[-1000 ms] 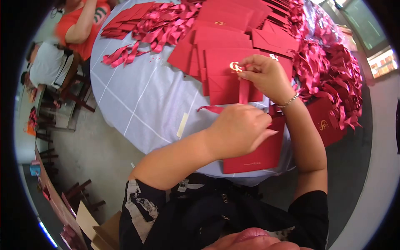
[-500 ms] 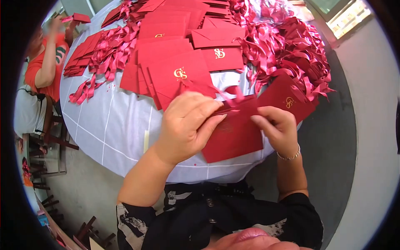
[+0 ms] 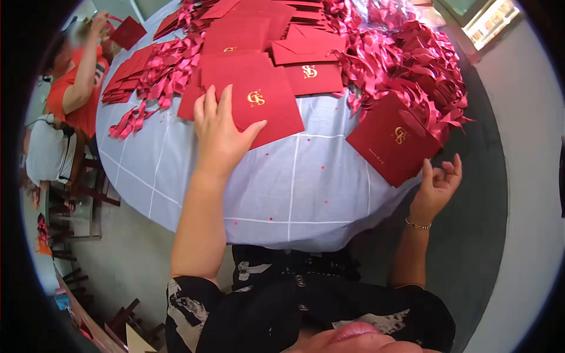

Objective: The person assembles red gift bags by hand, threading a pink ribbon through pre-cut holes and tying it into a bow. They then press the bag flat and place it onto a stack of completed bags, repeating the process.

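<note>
My left hand rests on a fanned stack of flat red paper bags with a gold monogram. Its fingers are spread over the stack's left side, with the thumb apart near the lower edge. To the right, my right hand is raised off the table edge, holding nothing, its fingers loosely bent and apart. Just above it lies a red paper bag with pink ribbon, at the front of the ribboned pile; whether other bags lie beneath it cannot be seen.
A large heap of red bags with pink ribbons covers the right of the white-clothed round table. More red envelope-like pieces lie at the back. Ribboned bags lie at left. Another person holds a red bag there.
My hands have let go of the red bag they held between them. The left moved up and left onto the stack; the right moved right and down. The other person's red bag now hangs lower.
</note>
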Demonstrator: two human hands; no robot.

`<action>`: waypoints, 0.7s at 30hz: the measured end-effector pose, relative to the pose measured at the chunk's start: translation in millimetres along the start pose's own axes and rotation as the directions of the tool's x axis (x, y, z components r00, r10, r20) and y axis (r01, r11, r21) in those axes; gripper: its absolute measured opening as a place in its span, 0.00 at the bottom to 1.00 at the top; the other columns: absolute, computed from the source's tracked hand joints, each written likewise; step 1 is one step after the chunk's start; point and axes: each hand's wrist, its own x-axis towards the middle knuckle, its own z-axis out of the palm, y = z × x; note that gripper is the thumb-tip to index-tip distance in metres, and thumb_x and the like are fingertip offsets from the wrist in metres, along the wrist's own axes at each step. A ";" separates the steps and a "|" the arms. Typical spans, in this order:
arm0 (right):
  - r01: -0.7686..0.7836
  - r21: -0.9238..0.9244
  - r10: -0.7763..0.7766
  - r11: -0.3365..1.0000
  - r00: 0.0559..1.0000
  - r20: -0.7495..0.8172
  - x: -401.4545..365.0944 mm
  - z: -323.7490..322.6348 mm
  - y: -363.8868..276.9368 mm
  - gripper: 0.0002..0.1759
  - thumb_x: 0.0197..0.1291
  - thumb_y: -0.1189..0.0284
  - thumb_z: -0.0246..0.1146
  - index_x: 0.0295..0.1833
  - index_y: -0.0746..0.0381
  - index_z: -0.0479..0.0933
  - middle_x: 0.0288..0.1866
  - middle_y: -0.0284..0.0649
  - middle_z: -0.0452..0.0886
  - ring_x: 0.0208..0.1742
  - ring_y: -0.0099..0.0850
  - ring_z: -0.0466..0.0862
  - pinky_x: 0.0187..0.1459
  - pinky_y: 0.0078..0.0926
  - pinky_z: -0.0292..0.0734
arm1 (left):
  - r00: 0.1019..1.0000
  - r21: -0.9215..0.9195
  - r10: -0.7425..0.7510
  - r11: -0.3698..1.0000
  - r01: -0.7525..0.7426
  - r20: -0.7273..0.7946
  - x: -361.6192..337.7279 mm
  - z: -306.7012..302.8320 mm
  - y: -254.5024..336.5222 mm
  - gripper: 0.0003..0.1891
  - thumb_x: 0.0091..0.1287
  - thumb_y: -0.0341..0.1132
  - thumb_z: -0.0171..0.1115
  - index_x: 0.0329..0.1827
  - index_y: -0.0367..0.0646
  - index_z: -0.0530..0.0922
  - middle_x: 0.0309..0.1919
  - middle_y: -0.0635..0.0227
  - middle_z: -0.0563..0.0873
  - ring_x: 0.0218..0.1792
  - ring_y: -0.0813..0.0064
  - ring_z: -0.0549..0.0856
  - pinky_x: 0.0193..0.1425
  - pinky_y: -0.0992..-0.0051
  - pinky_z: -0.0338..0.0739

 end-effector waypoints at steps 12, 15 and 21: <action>0.539 -0.160 -0.251 0.827 0.608 0.753 15.5 117.6 -54.3 0.23 0.59 0.76 0.70 0.60 0.65 0.76 0.52 0.49 0.81 0.43 0.41 0.84 0.45 0.37 0.82 | 0.998 -0.062 0.014 0.998 -0.018 -0.067 7.0 -2.8 -5.7 0.49 0.41 0.45 0.87 0.68 0.37 0.73 0.61 0.51 0.73 0.64 0.50 0.69 0.71 0.55 0.68; 0.703 -0.298 -0.186 0.646 0.523 0.832 38.9 157.2 -49.1 0.27 0.58 0.69 0.71 0.62 0.64 0.74 0.59 0.52 0.79 0.54 0.51 0.83 0.52 0.45 0.82 | 0.993 -0.084 -0.031 0.996 0.022 -0.116 8.6 -5.8 -7.6 0.43 0.42 0.41 0.86 0.63 0.37 0.77 0.54 0.55 0.76 0.59 0.53 0.74 0.65 0.58 0.73; 0.644 -0.687 0.305 0.336 0.615 0.727 121.0 251.9 -17.4 0.40 0.55 0.62 0.75 0.67 0.69 0.65 0.61 0.66 0.78 0.61 0.54 0.83 0.60 0.46 0.80 | 0.994 -0.243 -0.058 0.970 0.034 -0.090 9.5 -4.2 -17.1 0.29 0.47 0.37 0.83 0.50 0.38 0.79 0.46 0.55 0.80 0.47 0.51 0.83 0.52 0.59 0.80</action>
